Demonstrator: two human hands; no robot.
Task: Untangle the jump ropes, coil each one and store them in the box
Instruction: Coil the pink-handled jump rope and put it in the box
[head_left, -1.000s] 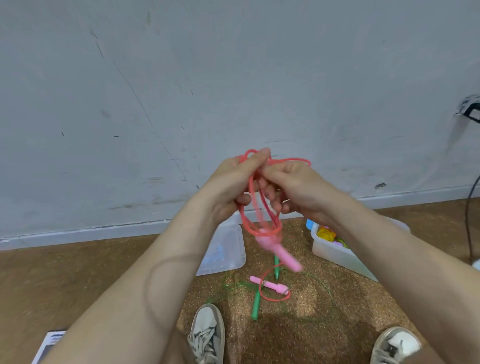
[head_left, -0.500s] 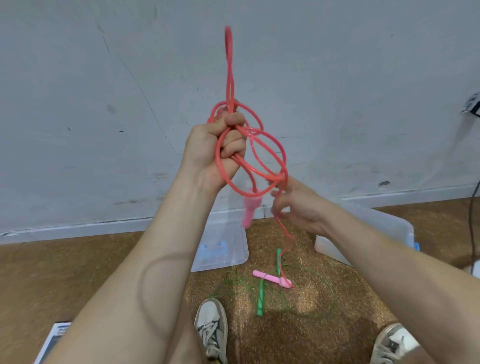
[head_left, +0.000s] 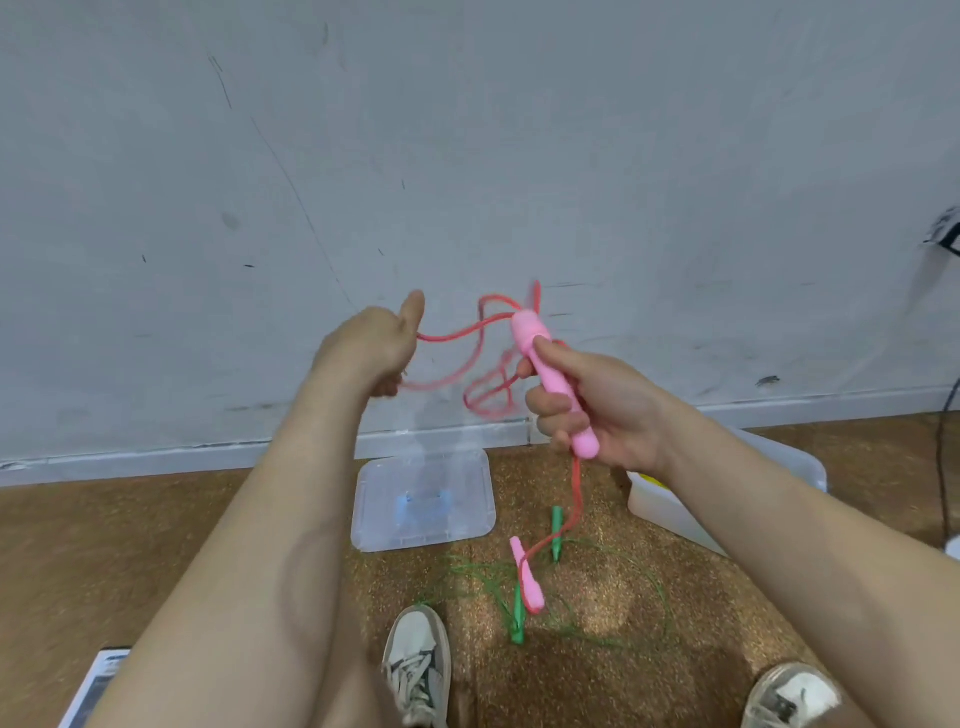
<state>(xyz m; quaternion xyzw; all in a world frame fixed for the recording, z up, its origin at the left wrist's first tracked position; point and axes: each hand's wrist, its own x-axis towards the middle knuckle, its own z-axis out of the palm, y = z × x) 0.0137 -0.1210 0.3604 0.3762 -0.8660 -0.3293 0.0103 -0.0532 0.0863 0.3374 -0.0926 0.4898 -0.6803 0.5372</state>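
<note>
My right hand (head_left: 587, 405) grips a pink handle (head_left: 550, 379) of the red jump rope (head_left: 467, 358), held up before the wall. Loose, blurred loops of that rope hang in the air between my hands. My left hand (head_left: 374, 348) holds the rope where it runs into the palm, thumb up. One red strand drops from the handle to the second pink handle (head_left: 527, 584) on the floor. A green jump rope (head_left: 566, 592) lies spread on the floor, with two green handles (head_left: 517, 618) beside the pink one. A clear box (head_left: 691, 514) stands at the right, partly hidden by my right forearm.
A clear plastic lid (head_left: 423, 501) lies flat on the cork floor near the grey wall. My two shoes (head_left: 415, 665) are at the bottom of the view. A printed paper (head_left: 96, 686) lies at bottom left. A black cable (head_left: 945, 467) hangs at the right edge.
My left hand came down from its raised position and the tight coil has fallen open into loose loops. My right hand moved up and took hold of the pink handle.
</note>
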